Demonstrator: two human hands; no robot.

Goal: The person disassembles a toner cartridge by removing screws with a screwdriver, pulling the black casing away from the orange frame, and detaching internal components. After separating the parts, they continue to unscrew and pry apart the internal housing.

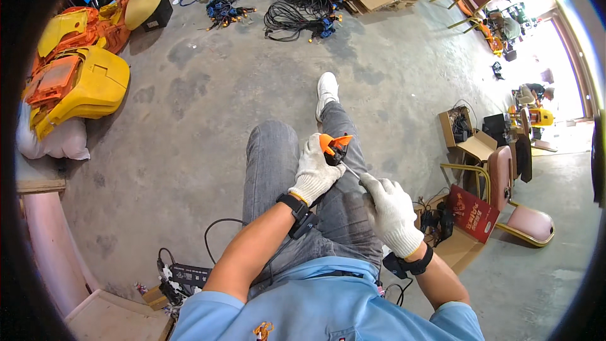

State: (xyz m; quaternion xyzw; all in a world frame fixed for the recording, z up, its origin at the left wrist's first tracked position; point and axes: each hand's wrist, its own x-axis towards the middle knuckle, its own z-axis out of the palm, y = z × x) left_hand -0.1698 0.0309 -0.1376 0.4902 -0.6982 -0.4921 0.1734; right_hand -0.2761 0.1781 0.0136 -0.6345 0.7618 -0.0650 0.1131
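Observation:
Both my hands wear white knitted gloves. My left hand (pixel 314 167) is closed around a small orange and black plastic part (pixel 335 146), held above my right thigh. In my right hand (pixel 391 208) is a screwdriver (pixel 351 171); its thin metal shaft points up and left to the black underside of the part. The glove hides the screwdriver's handle. Whether the tip touches a screw is too small to tell.
Yellow and orange plastic shells (pixel 95 82) are piled at the left. Bundles of black cables (pixel 303 19) lie on the grey floor ahead. To my right are an open cardboard box (pixel 461 252), a red box (pixel 472 213) and a pink-padded chair (pixel 529 223). A power strip (pixel 189 275) sits at lower left.

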